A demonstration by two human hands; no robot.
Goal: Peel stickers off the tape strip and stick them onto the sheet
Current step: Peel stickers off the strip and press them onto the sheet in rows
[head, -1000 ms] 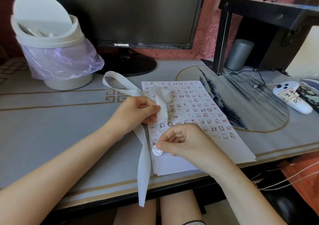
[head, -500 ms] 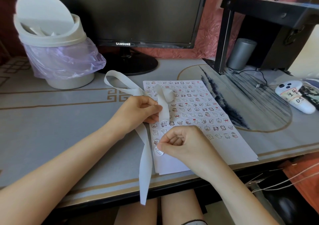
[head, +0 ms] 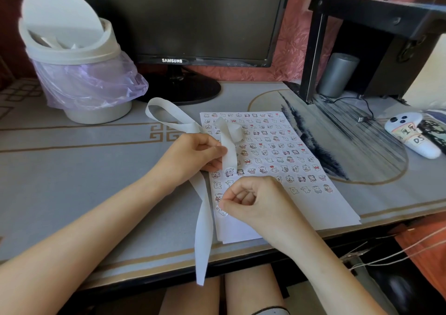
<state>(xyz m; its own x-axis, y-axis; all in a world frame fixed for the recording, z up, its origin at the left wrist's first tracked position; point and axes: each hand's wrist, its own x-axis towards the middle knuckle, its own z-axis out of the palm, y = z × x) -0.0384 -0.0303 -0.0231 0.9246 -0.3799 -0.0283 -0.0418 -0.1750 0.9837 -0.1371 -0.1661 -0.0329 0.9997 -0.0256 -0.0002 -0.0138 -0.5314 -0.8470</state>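
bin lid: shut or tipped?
Tipped open. The swing lid stands tilted up on the bin, and the gap beneath it shows the inside.

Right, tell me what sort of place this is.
Probably a home computer desk: a Samsung monitor stands at the back, a lined waste bin sits beside it, and a grey speaker stands under a black shelf.

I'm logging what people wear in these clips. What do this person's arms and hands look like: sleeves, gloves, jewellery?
The left hand and right hand are ungloved, and no ring, watch or bracelet shows on them or at the wrists. No sleeve is in view anywhere up to the picture's edge.
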